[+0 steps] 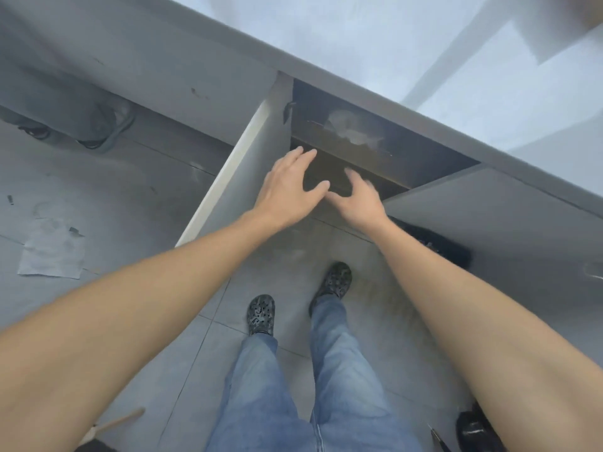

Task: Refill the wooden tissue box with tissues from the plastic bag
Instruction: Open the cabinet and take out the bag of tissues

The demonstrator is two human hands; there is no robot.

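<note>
A: Setting? A grey counter above an open cabinet, its door swung out over a tiled floor.

B: Hands? Left hand and right hand reach side by side into the opening, fingers spread, grasping nothing.

A: Task items? A pale plastic bag (blurred) lies deep inside the cabinet; the tissue box cannot be made out.
</note>
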